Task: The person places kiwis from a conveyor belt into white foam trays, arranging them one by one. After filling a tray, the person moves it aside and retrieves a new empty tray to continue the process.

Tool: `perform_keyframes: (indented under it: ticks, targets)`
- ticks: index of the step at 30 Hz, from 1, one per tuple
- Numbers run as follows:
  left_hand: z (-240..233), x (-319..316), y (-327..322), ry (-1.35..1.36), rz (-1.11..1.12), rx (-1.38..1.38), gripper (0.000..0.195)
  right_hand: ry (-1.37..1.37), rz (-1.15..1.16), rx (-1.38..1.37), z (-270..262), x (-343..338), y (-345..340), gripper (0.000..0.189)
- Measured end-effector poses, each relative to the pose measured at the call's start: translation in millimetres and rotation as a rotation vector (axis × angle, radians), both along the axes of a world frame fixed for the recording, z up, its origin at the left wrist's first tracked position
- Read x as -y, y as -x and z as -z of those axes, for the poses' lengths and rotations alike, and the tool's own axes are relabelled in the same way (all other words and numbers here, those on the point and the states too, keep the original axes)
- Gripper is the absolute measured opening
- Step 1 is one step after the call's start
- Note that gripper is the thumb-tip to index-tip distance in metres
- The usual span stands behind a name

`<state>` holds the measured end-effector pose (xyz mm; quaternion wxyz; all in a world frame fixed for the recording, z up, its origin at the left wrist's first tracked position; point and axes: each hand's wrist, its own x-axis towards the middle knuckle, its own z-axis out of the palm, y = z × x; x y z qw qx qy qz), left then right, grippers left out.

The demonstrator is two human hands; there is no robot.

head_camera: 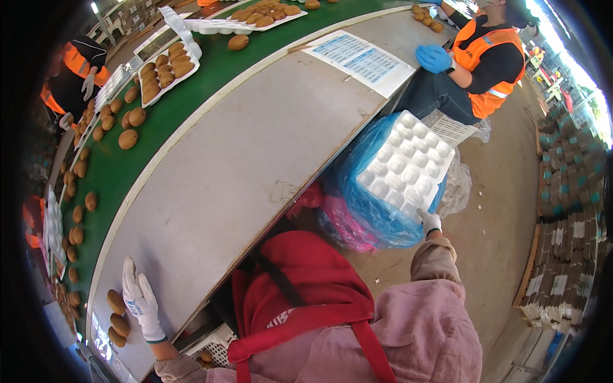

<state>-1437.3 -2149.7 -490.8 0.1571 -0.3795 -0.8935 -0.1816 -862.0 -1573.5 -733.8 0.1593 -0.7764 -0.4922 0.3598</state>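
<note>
My left hand (139, 301), in a white knitted glove with blue print, lies on the grey worktop (206, 153) with its fingers stretched out, holding nothing. Several loose brown kiwifruit (119, 324) sit in a row right beside it. My right hand (430, 221), gloved too, grips the near corner of a white moulded plastic fruit tray (407, 163). That tray has rows of bare hollows and sits over a blue plastic bag (354, 191). The fingers' undersides are hidden.
Beyond the worktop runs a green conveyor belt (206, 72) with loose kiwifruit and a filled tray (167, 72). A printed sheet (361, 62) lies on the worktop. A person in an orange vest (493, 52) sits to the right. Flattened cardboard stacks (560, 268) line the right side.
</note>
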Motion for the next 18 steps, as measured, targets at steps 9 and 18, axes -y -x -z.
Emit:
perform_keyframes:
  ticks: [9,18]
  targets:
    - [-9,48,-9,-0.021,-0.044,0.014,0.039,-0.041,-0.056,0.11,-31,41,52,0.061]
    - [-11,88,-9,-0.061,-0.042,0.01,0.039,-0.179,0.169,-0.82,-49,52,32,0.04]
